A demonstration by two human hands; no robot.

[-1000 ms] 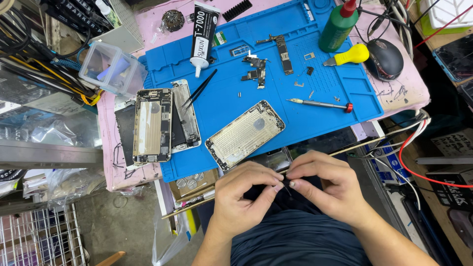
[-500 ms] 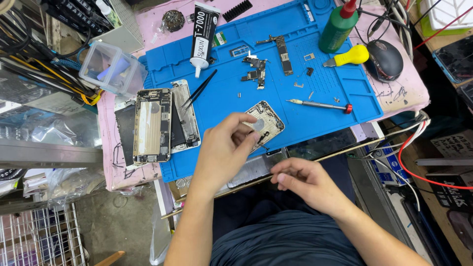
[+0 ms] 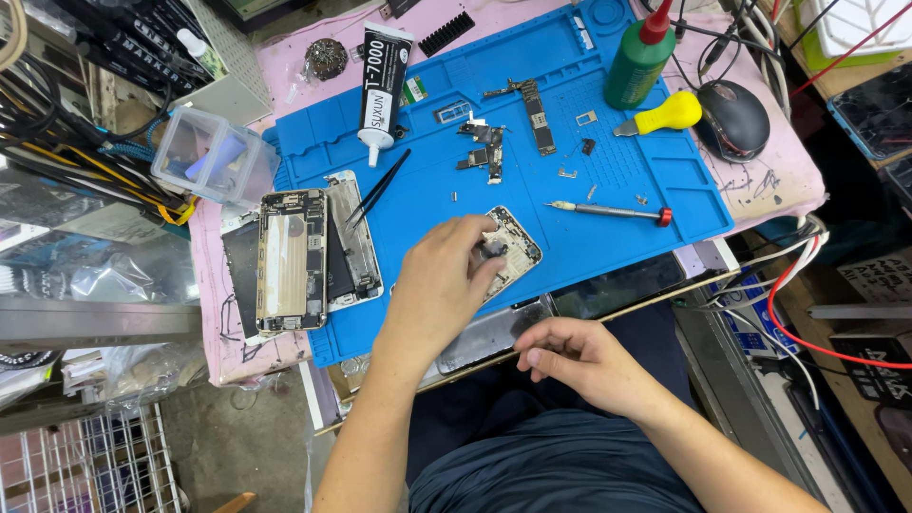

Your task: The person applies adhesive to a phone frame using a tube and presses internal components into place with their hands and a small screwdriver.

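A small dark component (image 3: 493, 250) is pinched between the thumb and fingertips of the left hand (image 3: 439, 290), directly over the open silver phone housing (image 3: 513, 249) lying on the blue silicone work mat (image 3: 608, 237). The housing is largely covered by that hand; only its far end shows, pale metal with small fittings and a rounded corner, set at a slant on the mat. The right hand (image 3: 575, 356) is held loosely curled just below and beside the left, nearer the body; whether anything is held in it cannot be told.

The likeliest trouble, as judged from this view, is that the small part could be dropped or pressed in crooked, since the fingers hide the seat into which it is lowered. Tiny loose screws and brackets (image 3: 570, 173) are scattered beyond the left hand, and these could be swept off by a careless wrist. A slim red-capped screwdriver (image 3: 608, 211) lies just past the fingertips and could be rolled. A second opened phone (image 3: 293, 261) and black tweezers (image 3: 378, 190) lie to the outer side of the left hand.
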